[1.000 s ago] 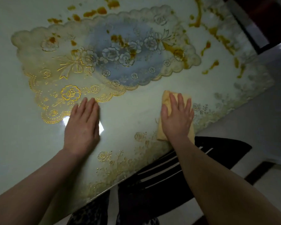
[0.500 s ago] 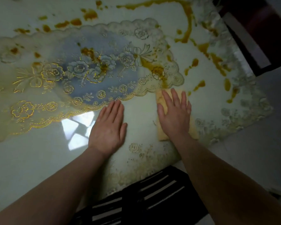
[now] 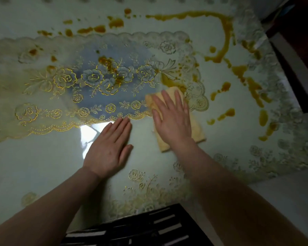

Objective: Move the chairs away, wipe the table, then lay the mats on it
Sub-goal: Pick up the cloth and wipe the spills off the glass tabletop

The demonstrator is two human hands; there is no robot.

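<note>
A glossy pale table (image 3: 43, 166) carries a lace mat (image 3: 89, 77) with gold and blue flowers. Orange-brown spills (image 3: 226, 38) streak the mat and the table's right part. My right hand (image 3: 172, 119) lies flat, fingers straight, pressing a folded yellow cloth (image 3: 197, 130) onto the mat's near right corner. My left hand (image 3: 110, 148) rests flat on the bare table, its fingertips at the mat's near scalloped edge.
A dark striped chair seat (image 3: 139, 229) shows under the table's near edge. A dark piece of furniture (image 3: 295, 55) stands beyond the table's right edge. Pale floor (image 3: 283, 201) lies at the lower right.
My right hand has pushed the yellow cloth away from me, from the bare table onto the mat's corner. My left hand has shifted right along the mat's near edge.
</note>
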